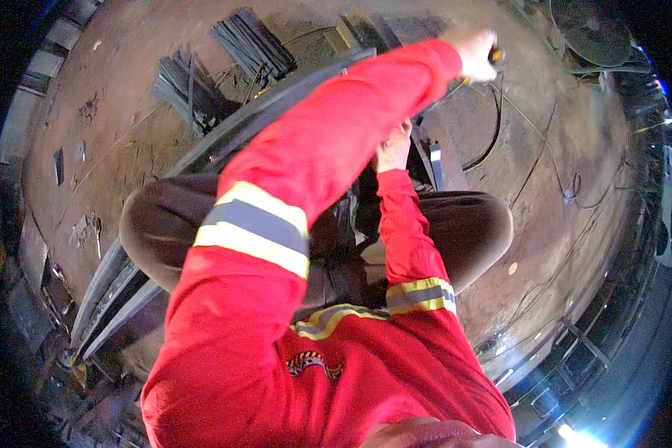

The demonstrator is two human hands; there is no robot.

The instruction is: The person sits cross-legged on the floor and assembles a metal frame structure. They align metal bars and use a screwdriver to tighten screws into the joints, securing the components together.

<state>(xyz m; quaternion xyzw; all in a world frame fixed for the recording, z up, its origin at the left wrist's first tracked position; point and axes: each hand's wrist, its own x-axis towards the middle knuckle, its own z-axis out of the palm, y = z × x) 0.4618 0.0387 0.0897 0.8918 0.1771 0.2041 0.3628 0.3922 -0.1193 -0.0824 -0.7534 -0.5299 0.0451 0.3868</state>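
Note:
My left arm reaches across to the upper right, over a long dark metal beam [269,101]. At its end my left hand [479,58] is closed around a small black-and-yellow object [496,55], mostly hidden by the fingers. My right hand [394,148] is nearer to me, beneath the left forearm and by the beam's right part. Its fingers look curled, and the sleeve partly hides what they hold. A shiny flat metal piece [436,166] stands just to the right of this hand.
Two stacks of dark metal bars [252,43] [190,89] lie beyond the beam. Long metal sections [116,291] extend at the left of my knee. Thin cables [549,142] run over the stained floor at right. A large round dark object [591,33] sits at the far right.

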